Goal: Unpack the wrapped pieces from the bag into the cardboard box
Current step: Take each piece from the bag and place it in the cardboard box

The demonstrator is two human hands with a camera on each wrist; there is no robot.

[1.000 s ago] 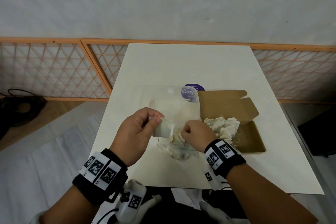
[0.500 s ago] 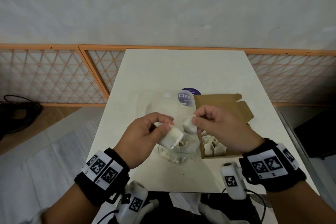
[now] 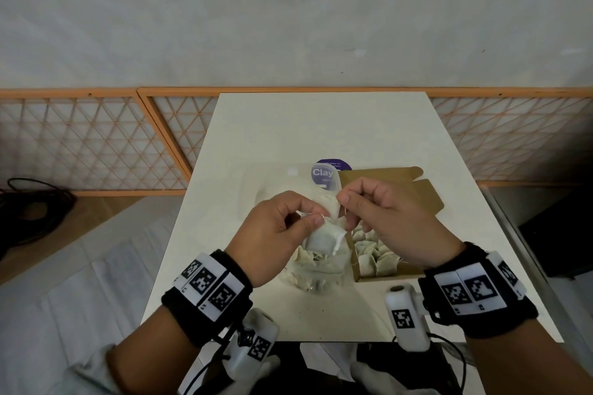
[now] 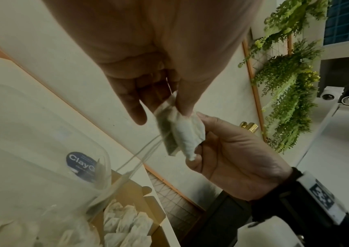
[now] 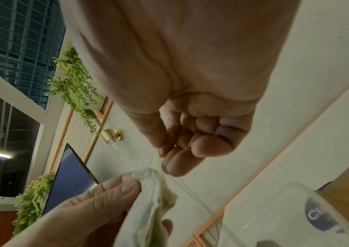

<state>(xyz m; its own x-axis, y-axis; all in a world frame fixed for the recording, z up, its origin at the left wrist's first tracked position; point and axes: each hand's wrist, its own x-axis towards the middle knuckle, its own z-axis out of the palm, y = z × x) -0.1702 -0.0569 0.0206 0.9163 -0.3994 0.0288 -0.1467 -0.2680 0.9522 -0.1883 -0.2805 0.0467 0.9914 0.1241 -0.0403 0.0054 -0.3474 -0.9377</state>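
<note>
The wall (image 3: 288, 16) is pale, matt and faintly scuffed, with an orange-framed lattice panel (image 3: 83, 144) of thin diagonal struts along its foot. Against it stands the table (image 3: 321, 128), a smooth cream rectangle. A coil of black cable (image 3: 35, 205) lies on the floor out at 9 o'clock from the table.

At the table's middle sits a clear, rounded plastic container (image 3: 276, 183) with a dark blue round "Clay" label. Touching it at 3 o'clock is the cardboard box (image 3: 417, 189), plain brown and matt, its flaps open; soft, crumpled, off-white wrapped pieces (image 3: 375, 258) lie packed in it with thin strings trailing. At 6 o'clock from the container slumps the bag (image 3: 317, 269), a thin, clear, wrinkled film with more pale pieces inside.

Both hands are raised over the bag and hide the container's near rim and much of the box. The left hand (image 3: 272, 234) pinches a small, pillow-shaped wrapped piece (image 3: 324, 236) between thumb and forefinger. At 1 o'clock from it, the right hand (image 3: 388, 218) has its fingers curled; in the left wrist view its fingertips (image 4: 198, 117) pinch that same piece (image 4: 182, 132), and fine strings run down from the piece toward the box. Black wristbands (image 3: 208, 292) with white coded squares ring both wrists.
</note>
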